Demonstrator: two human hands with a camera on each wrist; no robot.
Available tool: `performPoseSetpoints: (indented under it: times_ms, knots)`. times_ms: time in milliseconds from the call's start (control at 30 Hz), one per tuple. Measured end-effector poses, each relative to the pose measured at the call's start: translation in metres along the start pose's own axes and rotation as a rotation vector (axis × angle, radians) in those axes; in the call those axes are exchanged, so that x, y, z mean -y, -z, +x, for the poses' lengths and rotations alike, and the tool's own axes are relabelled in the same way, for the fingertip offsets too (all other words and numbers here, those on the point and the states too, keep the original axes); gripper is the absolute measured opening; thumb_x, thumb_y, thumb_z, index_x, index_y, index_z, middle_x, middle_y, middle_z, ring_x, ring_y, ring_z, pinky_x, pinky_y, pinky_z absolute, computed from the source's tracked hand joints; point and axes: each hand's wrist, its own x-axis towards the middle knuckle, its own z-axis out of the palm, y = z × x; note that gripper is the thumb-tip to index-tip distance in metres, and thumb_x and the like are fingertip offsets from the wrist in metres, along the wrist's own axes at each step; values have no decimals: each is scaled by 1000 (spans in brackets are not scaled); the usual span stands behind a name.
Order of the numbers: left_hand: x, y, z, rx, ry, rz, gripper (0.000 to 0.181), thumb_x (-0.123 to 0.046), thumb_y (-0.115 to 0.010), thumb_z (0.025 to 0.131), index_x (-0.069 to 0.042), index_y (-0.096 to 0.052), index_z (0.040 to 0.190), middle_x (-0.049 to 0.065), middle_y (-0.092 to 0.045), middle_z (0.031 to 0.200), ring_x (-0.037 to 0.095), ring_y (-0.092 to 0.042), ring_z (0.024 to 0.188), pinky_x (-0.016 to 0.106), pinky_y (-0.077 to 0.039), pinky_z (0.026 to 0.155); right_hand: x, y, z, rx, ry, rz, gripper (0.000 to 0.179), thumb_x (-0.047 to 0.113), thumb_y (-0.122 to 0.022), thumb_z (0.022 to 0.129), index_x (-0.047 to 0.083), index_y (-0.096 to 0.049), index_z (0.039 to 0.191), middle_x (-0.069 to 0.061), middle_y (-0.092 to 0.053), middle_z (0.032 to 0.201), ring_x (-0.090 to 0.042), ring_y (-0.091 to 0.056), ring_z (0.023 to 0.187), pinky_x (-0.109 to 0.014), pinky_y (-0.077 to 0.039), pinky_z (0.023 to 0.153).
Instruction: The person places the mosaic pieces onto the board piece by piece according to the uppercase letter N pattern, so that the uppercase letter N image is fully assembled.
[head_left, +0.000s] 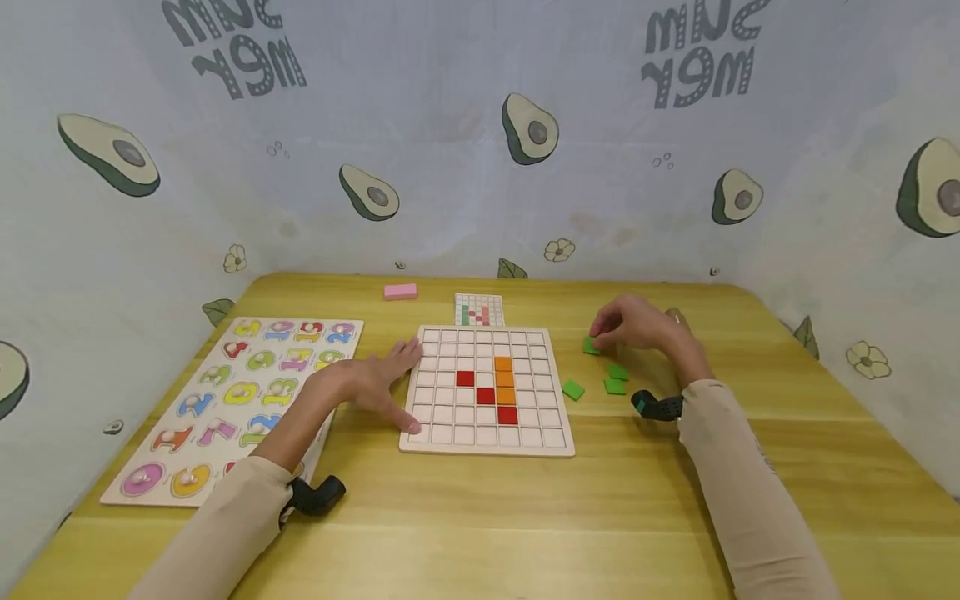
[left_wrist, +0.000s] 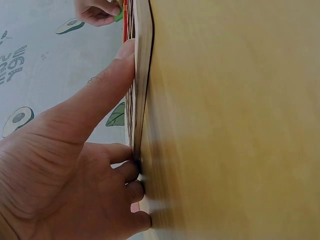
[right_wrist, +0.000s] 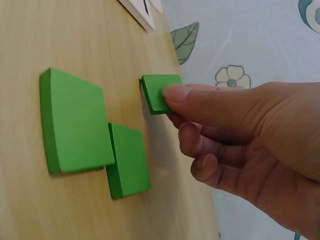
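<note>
A white grid board (head_left: 442, 416) lies in the middle of the table, bearing three red tiles (head_left: 486, 396) on a diagonal and a column of orange tiles (head_left: 504, 379). At its left edge rests my left hand (head_left: 371, 382), fingers spread, the thumb (left_wrist: 112, 72) on the board's near left corner. To the right of the board, my right hand (head_left: 636, 323) pinches a green square tile (right_wrist: 155, 92) between thumb and finger. Two more green tiles (right_wrist: 77, 125) lie close together near that hand, and another green tile (head_left: 573, 390) sits beside the board's right edge.
A number puzzle board (head_left: 225, 400) with knobbed pieces lies on the left, partly under my left forearm. Behind the grid board is a small pattern card (head_left: 479, 310). A pink block (head_left: 401, 292) sits farther back. Something brown (head_left: 677, 318) shows behind my right wrist.
</note>
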Motion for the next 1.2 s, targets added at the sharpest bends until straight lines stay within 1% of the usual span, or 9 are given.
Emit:
performPoseSetpoints:
  times_ms: [100,200,333,500,567,667,900,1133,1200]
  knots:
    - [-1,1,0,-6,5,4,131,-56,-87,88,-13,1,175,7,15,181,44,8,165,68,-6,129,6,0,1,-32,10,10,8,10,-82,98,2,-81,99,-7,-78,94,-23,-66,86,-36,-56,80]
    - [-1,1,0,-3,-4,1,131,-55,-88,88,-12,1,175,8,15,181,40,10,166,66,-5,130,10,-3,4,-59,30,18,9,10,-81,98,1,-82,100,-8,-79,95,-23,-67,85,-35,-55,77]
    - [0,0,0,6,-8,0,131,-54,-88,88,-10,1,174,9,16,180,36,11,166,64,-3,131,16,-10,9,-55,52,35,11,12,-79,100,2,-83,103,-5,-79,93,-20,-65,81,-33,-52,74]
    - [-3,1,0,-7,10,-8,132,-56,-88,87,-14,1,175,7,15,181,46,8,164,69,-7,129,26,-14,12,-53,99,72,10,9,-77,101,1,-83,103,-7,-77,86,-23,-63,76,-32,-51,69]
    - [-4,1,1,-3,11,-12,132,-55,-88,87,-14,1,175,7,15,181,44,9,165,68,-6,129,29,-15,13,-55,115,84,10,9,-77,101,1,-83,102,-7,-77,83,-24,-63,74,-30,-51,67]
    - [-4,1,1,5,-1,-12,132,-53,-89,87,-12,2,175,8,16,180,36,11,166,65,-3,131,35,-18,14,-59,135,113,11,8,-76,102,0,-83,103,-10,-77,82,-24,-64,72,-28,-51,64]
    - [-3,0,2,9,-12,-9,131,-52,-89,88,-9,1,174,9,16,180,32,12,167,62,-3,132,48,-25,20,-50,153,145,12,8,-76,102,-1,-83,104,-14,-77,84,-34,-66,74,-29,-51,64]
    - [-4,2,0,4,25,4,131,-56,-88,87,-13,1,175,7,14,181,40,8,166,67,-9,130,65,-26,27,-38,177,135,13,7,-75,103,-2,-83,105,-12,-78,86,-39,-69,77,-33,-55,66]
    - [-4,2,0,2,32,11,131,-57,-87,87,-14,0,175,7,14,181,38,7,167,66,-10,130,70,-26,30,-43,178,135,13,7,-74,103,-2,-83,106,-12,-78,87,-40,-70,79,-35,-55,67]
